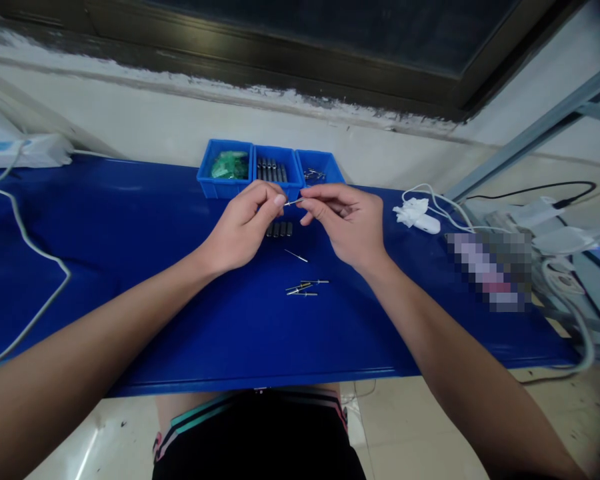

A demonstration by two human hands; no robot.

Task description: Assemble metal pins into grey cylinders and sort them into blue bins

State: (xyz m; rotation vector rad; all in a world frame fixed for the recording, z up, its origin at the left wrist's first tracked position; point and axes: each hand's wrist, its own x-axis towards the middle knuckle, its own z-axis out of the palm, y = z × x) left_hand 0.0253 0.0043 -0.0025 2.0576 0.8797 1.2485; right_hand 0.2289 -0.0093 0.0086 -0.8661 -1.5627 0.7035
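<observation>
Head: both hands (245, 223) (353, 223) closed on pin (293, 202)

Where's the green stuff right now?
In the head view, the green stuff sits in the leftmost blue bin, beside the middle bin holding dark cylinders.

Thin metal pin (293, 202): both ends hidden in fingertips of left hand (247, 223) and right hand (355, 223); detail too small. Dark cylinders (283, 230) below left hand: partly covered. Right blue bin (330, 160): front partly behind right hand, small metal pieces (314, 175) inside unresolvable. Green contents (230, 165), left bin: can't identify. Pixelated item (495, 270), right: unreadable. White power strip (25, 151): cut by left edge. Window (330, 33): cut at top.
</observation>
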